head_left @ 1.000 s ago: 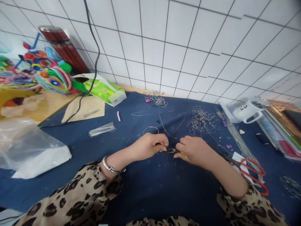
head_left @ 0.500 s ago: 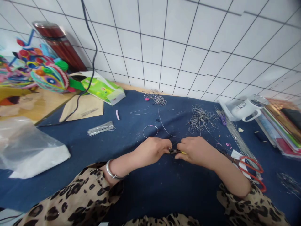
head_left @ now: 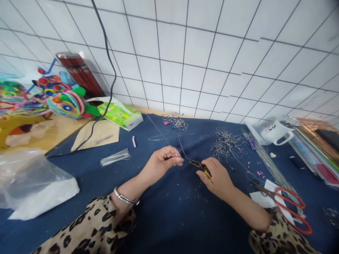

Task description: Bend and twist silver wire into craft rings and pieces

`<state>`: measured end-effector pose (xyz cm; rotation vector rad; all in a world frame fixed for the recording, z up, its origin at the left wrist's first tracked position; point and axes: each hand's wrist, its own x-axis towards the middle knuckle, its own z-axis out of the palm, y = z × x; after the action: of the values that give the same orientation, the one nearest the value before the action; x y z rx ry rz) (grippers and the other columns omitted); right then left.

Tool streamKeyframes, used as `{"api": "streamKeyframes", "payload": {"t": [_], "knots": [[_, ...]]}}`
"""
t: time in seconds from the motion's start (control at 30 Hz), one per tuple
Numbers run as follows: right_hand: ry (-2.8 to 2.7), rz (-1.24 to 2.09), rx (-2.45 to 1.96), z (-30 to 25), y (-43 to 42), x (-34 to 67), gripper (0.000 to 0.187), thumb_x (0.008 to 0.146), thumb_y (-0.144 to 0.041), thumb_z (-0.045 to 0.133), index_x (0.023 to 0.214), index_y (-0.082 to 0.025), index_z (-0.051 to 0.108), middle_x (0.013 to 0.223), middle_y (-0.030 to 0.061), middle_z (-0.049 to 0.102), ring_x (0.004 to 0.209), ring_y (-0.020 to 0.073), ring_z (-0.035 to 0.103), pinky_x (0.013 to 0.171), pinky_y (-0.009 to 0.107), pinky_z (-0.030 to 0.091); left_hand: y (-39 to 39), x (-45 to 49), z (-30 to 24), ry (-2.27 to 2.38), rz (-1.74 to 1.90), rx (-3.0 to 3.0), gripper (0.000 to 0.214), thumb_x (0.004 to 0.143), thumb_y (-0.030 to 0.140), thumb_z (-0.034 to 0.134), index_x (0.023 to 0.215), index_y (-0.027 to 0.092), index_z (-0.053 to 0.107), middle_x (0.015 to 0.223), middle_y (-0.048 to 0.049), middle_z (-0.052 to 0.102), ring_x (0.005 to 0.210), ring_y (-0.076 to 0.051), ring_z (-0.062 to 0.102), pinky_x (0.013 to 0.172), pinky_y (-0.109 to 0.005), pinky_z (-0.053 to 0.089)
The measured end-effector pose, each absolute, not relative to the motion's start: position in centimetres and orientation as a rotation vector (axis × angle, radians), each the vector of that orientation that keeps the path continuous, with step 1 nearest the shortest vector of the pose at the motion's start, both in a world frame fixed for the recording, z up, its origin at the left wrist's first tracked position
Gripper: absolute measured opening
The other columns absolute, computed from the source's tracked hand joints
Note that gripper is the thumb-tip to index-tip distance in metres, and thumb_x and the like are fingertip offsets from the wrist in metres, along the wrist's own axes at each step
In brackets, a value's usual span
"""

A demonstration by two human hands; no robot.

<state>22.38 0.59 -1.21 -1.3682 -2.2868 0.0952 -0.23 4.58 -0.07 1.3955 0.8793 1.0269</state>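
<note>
My left hand [head_left: 166,160] is closed in a pinch on a thin wire [head_left: 159,131], which runs up and away to the left from the fingers. My right hand [head_left: 218,176] grips a pair of pliers [head_left: 200,165] with dark jaws and a yellow handle. The plier tips point at the left fingertips, with a small gap between them. A curved piece of wire [head_left: 181,144] lies just beyond the tips; whether it touches them is unclear.
Wire tangles [head_left: 227,141] lie at the back and right. Red-handled scissors [head_left: 291,201] rest on paper by my right forearm, near pink beads [head_left: 261,173]. A wire bundle [head_left: 115,157], plastic bag [head_left: 39,183] and envelope [head_left: 97,135] are left. A white mug [head_left: 277,132] stands right.
My hands have moved apart, baring the plier jaws. The beaded wire loop seen beyond my left hand no longer shows, and a straight wire now extends from that hand. The view has tilted up slightly.
</note>
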Motion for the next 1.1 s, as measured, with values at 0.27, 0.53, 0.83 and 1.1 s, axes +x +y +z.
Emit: {"api": "streamKeyframes", "payload": {"t": [0.27, 0.53, 0.83, 1.1], "knots": [[-2.299, 0.201, -1.397, -2.2, 0.2, 21.9, 0.026, 0.087, -0.040, 0.045, 0.093, -0.015, 0.051, 0.088, 0.0082, 0.053, 0.083, 0.0211, 0.049, 0.075, 0.036, 0.041, 4.7, -0.1, -1.0, 0.777, 1.079, 1.179, 0.010, 0.076, 0.018, 0.064, 0.079, 0.014, 0.055, 0.077, -0.0036, 0.069, 0.069, -0.013, 0.063, 0.066, -0.023, 0.046], [-2.376, 0.172, -1.438, -2.2, 0.1, 21.9, 0.032, 0.087, -0.044, 0.043, 0.092, -0.014, 0.054, 0.085, 0.0088, 0.052, 0.083, 0.0222, 0.047, 0.074, 0.037, 0.039, 4.3, 0.3, -1.9, 0.814, 1.052, 1.258, 0.006, 0.077, 0.016, 0.063, 0.080, 0.013, 0.060, 0.082, -0.0052, 0.069, 0.073, -0.014, 0.063, 0.073, -0.028, 0.048], [-2.408, 0.060, -1.462, -2.2, -0.2, 21.9, 0.036, 0.088, -0.046, 0.038, 0.088, -0.015, 0.055, 0.083, 0.0084, 0.052, 0.077, 0.0203, 0.045, 0.071, 0.034, 0.037, 4.1, 0.4, -1.5, 0.930, 1.015, 1.405, 0.005, 0.076, 0.019, 0.065, 0.078, 0.014, 0.063, 0.081, -0.0041, 0.069, 0.077, -0.013, 0.063, 0.075, -0.025, 0.048], [-2.412, -0.007, -1.467, -2.4, -0.4, 21.9, 0.039, 0.088, -0.048, 0.035, 0.086, -0.015, 0.055, 0.080, 0.0081, 0.052, 0.076, 0.0199, 0.044, 0.069, 0.032, 0.034, 4.0, 0.5, -1.7, 0.956, 1.002, 1.396, 0.007, 0.075, 0.019, 0.065, 0.078, 0.014, 0.063, 0.082, -0.0049, 0.070, 0.076, -0.014, 0.063, 0.074, -0.025, 0.049]]}}
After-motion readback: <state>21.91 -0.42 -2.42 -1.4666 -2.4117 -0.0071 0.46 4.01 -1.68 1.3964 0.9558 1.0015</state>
